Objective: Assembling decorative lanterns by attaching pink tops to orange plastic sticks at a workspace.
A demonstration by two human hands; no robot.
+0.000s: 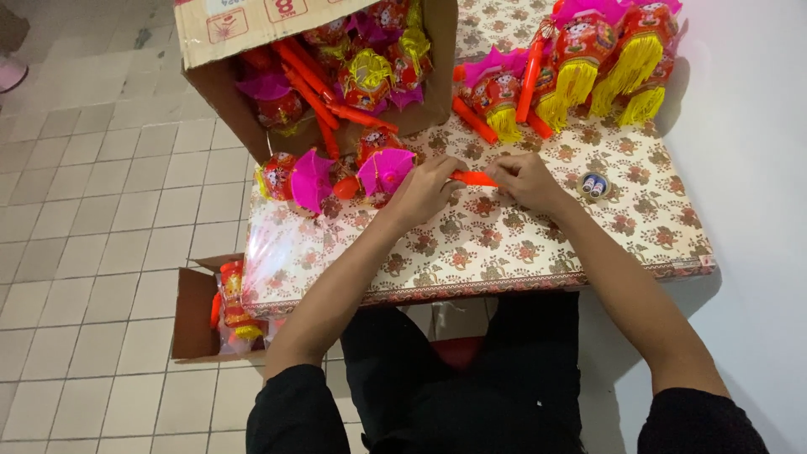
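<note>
Your left hand (429, 189) and right hand (525, 179) both pinch the orange plastic stick (476, 178), which lies left to right between them on the floral tabletop (521, 244), equally near each

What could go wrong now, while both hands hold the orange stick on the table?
1. The lanterns beside the left hand lie near the table edge; a nudge might push them off toward the floor box.
2. The small batteries near the right hand could roll if bumped.
3. The orange stick looks thin; hard bending may snap it.
</note>
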